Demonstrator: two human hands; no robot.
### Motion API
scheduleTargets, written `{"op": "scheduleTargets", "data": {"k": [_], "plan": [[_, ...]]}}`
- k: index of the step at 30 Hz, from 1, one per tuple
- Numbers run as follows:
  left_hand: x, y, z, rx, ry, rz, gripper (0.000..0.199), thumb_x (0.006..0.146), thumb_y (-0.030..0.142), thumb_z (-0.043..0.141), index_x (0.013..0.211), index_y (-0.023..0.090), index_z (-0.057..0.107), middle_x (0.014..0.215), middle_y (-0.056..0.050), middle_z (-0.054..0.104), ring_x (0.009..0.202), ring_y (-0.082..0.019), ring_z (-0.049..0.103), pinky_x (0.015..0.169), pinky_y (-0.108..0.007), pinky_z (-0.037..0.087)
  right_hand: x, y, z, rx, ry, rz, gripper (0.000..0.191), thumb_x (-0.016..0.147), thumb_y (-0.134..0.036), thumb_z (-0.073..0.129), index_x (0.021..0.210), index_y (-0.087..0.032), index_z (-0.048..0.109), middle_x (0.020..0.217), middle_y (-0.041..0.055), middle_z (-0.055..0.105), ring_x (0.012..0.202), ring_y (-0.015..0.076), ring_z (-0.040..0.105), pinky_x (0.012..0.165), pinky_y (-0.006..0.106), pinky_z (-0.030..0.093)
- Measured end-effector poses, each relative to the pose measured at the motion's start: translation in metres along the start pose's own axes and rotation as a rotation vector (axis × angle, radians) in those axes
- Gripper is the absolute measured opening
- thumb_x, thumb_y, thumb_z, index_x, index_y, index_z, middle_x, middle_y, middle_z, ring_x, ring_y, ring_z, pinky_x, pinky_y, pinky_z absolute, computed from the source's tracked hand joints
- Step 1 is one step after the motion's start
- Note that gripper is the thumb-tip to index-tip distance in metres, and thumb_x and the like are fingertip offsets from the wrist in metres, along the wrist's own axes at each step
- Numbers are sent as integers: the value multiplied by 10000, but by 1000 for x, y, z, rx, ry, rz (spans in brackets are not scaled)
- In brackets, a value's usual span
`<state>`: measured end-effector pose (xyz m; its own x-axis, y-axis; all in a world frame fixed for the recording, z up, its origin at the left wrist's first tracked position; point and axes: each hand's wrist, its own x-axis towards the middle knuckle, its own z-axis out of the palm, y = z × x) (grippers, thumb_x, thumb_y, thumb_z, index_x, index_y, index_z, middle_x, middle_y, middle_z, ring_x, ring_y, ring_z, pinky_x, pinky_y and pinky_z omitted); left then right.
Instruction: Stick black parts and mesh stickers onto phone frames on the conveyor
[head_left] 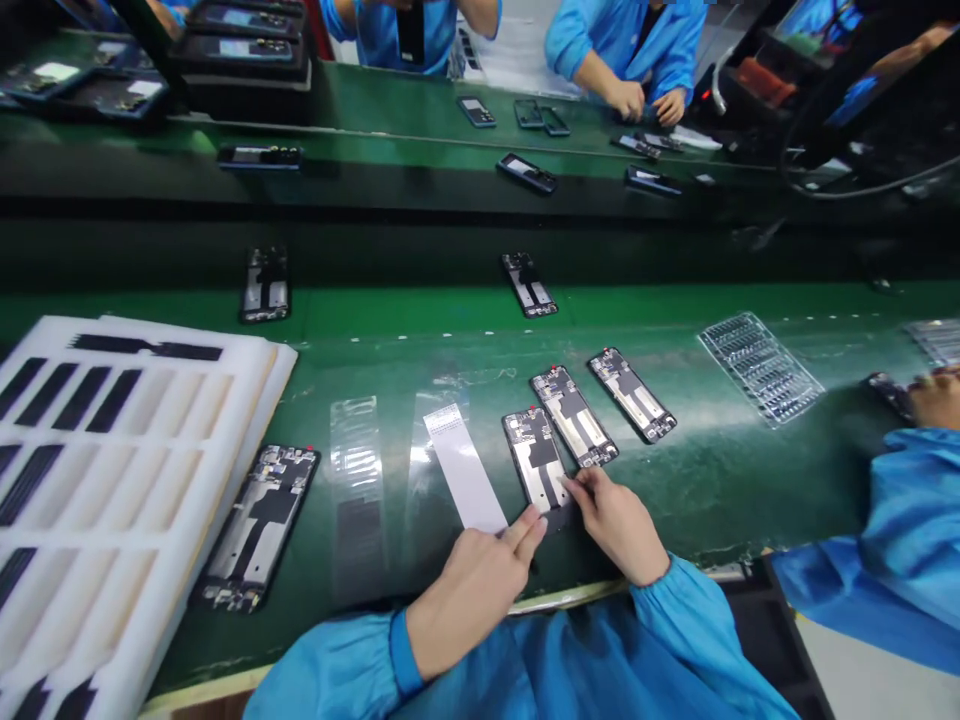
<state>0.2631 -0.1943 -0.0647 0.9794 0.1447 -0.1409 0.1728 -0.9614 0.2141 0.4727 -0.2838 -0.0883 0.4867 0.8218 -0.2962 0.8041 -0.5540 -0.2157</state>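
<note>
Right grip, thumb and forefinger together, sits at the right edge of the phone frame, left grip, closure indeterminable, at its near end, long axis running away, slightly leftward, on the desk.

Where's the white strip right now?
In the head view, just left of centre on the green bench, the white strip lies between the clear film on its left and the nearest phone chassis, its lower end by the left hand.
</note>
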Motion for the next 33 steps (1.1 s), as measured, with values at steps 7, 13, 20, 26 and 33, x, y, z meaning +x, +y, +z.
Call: {"op": "scheduleTargets", "data": {"k": [7, 13, 20, 26, 33], "plan": [[4, 17, 11, 70, 127, 124, 456, 901, 47, 451, 1332, -29, 580, 1377, -284, 576, 821, -227, 736, 395, -322, 379, 3, 12, 7, 119, 37, -33, 191, 962, -378, 434, 897, -217, 517, 761, 100, 725, 677, 309, 727, 583, 325, 410], [10, 17, 3, 44, 161, 49, 366, 882, 83, 557, 1226, 49, 678, 1270, -235, 676, 624, -181, 695, 406, -314, 354, 4, 14, 5, 147, 72, -74, 265, 957, -472, 420, 860, -235, 490, 734, 83, 699, 674, 302, 716, 606, 335, 438], [-9, 4, -2, -15, 285, -4, 451, 943, 121, 507, 1393, 98, 515, 1402, -184, 597, 605, -143, 662, 461, -336, 385, 4, 12, -6, 143, 51, -202, 443, 966, -636, 317, 803, -249, 456, 651, 61, 652, 593, 255, 670, 597, 335, 477], [-34, 3, -24, -136, 368, 7, 341, 956, 147, 492, 1288, 133, 567, 1325, -113, 651, 653, -145, 658, 555, -334, 468, 46, -15, -37, 127, 41, -192, 483, 960, -639, 335, 755, -232, 498, 603, 62, 641, 558, 220, 617, 555, 314, 466], [-55, -18, -31, -199, 475, -182, 462, 954, 61, 398, 1403, 129, 479, 1281, -122, 681, 894, -179, 715, 756, -318, 567, 236, -99, -85, 29, 24, -12, 265, 990, -375, 603, 1086, -134, 659, 1035, 64, 690, 856, 179, 679, 775, 354, 574]]}}
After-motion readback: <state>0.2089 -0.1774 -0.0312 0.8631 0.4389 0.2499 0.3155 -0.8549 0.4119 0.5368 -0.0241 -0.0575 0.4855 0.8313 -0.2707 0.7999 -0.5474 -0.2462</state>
